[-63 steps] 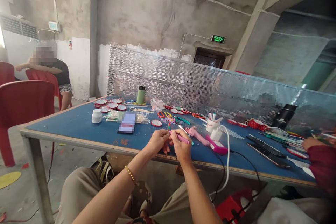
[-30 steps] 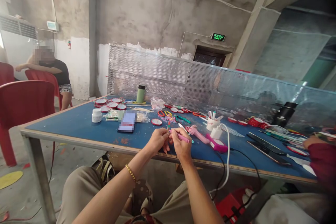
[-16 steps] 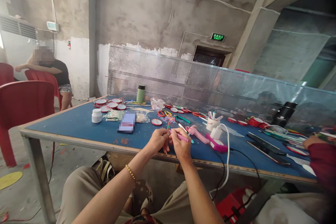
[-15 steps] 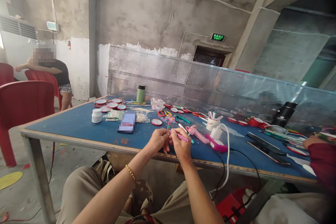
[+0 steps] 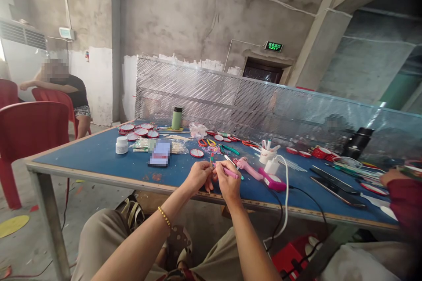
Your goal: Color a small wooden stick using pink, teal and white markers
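Above the table's front edge, my right hand (image 5: 228,181) is closed round a pink pen (image 5: 232,173), whose tip end points toward my left hand (image 5: 199,174). The fingers of that left hand are pinched on a small thin piece with a green and red end (image 5: 212,157); its kind is too small to make out. Both hands almost touch. Just past them lie a white pen (image 5: 228,158) and a pink-and-magenta corded tool (image 5: 273,180). A round red-rimmed disc (image 5: 197,153) rests beyond my left hand.
A phone (image 5: 159,154), a white jar (image 5: 121,145) and a green bottle (image 5: 176,118) stand or lie to the left. Pliers (image 5: 230,149) lie at the back. Right are a cup of pens (image 5: 267,154), cables, dark phones (image 5: 336,191) and a co-worker's sleeve (image 5: 407,202).
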A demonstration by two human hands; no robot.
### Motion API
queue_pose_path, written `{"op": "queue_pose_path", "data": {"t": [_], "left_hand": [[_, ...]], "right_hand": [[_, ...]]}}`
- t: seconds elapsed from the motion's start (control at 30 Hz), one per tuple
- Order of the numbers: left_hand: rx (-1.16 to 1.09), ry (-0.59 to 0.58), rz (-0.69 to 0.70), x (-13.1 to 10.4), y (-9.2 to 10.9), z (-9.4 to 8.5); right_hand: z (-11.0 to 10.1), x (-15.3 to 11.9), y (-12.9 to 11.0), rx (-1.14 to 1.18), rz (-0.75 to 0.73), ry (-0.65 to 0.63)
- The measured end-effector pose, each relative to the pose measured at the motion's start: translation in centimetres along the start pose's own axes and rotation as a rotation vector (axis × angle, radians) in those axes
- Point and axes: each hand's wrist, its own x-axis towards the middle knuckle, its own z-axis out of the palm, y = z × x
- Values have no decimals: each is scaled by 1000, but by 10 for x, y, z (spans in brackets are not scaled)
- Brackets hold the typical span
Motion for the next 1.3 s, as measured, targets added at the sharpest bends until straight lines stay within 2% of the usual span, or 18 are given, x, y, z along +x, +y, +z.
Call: {"op": "queue_pose_path", "data": {"t": [0.67,0.87,1.3], "left_hand": [[43,13,-1,-2,2,0],[28,7,-5,-1,2,0],[28,14,-9,-1,1,0]], "right_hand": [[1,1,-1,-10,13,-10],[0,0,-4,19,34,35],[0,1,-1,-5,21,-7]]}}
